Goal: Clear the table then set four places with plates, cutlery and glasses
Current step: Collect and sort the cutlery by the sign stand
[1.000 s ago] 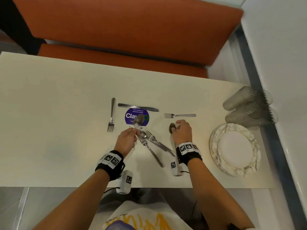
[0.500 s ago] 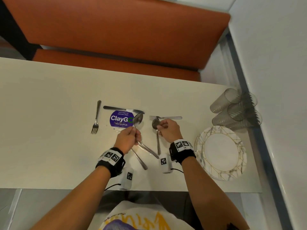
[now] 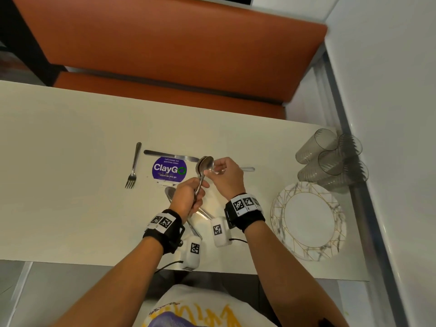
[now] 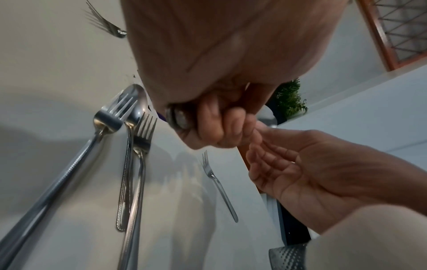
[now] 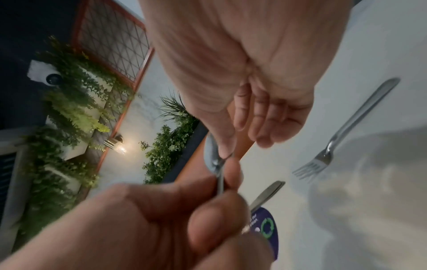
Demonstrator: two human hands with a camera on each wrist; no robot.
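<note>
Since a second ago the right hand (image 3: 226, 177) has left the tabletop and carried its spoon up against the one in the left hand (image 3: 188, 197), so two spoons (image 3: 205, 164) now stand stacked bowl on bowl above the table (image 3: 70, 185). From the left: a fork (image 3: 132, 167) lies alone, tines toward the person, and just right of it a table knife (image 3: 169, 155) lies crosswise along the far edge of a purple ClayGo sticker (image 3: 169, 169). At the middle the left hand's fingers are curled tight round the spoon handles, whose ends poke out below the fist in the left wrist view; under that hand two forks and another spoon (image 4: 134, 109) lie in a loose pile on the surface. The right hand pinches the spoon bowls between thumb and forefinger, its other fingers loosely spread and holding nothing. Behind it a further fork (image 5: 342, 135) lies flat on the table, mostly hidden in the head view. To the right sits a stack of white plates (image 3: 309, 220) with gold lines on the rim, and beyond it, at the far right corner, several clear ribbed glasses (image 3: 330, 161) lie on their sides against a pale wall (image 3: 389, 114). The table is plain cream. Across it runs an orange upholstered bench (image 3: 165, 43). The wrist views show green foliage (image 5: 69, 102) and a red-framed lattice panel (image 5: 115, 42) higher up in the room.
</note>
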